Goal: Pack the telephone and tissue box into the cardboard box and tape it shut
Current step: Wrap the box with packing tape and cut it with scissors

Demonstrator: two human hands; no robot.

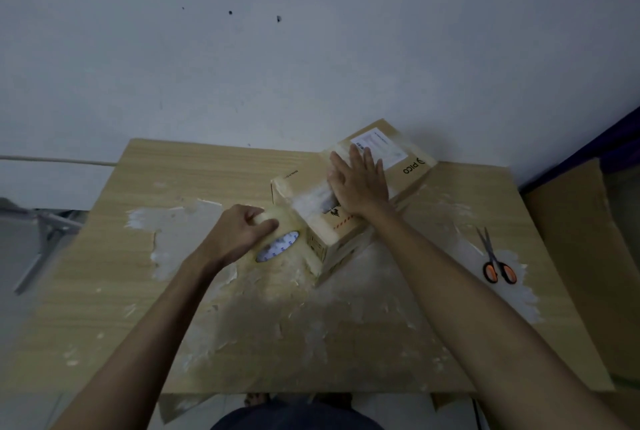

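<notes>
A cardboard box (408, 169) with its flaps closed lies at the back of the wooden table (207, 173), turned at an angle. A white label and the word PICO show on its top. My right hand (360, 183) lies flat on the top with fingers spread, over a strip of clear tape along the seam. My left hand (239, 235) grips a roll of clear tape (280, 242) held against the box's near end. The telephone and the tissue box are not visible.
Orange-handled scissors (495, 263) lie on the table to the right of the box. Scraps of old tape and torn patches mark the tabletop. A large cardboard sheet (571, 256) leans at the right edge. The white wall stands right behind the table.
</notes>
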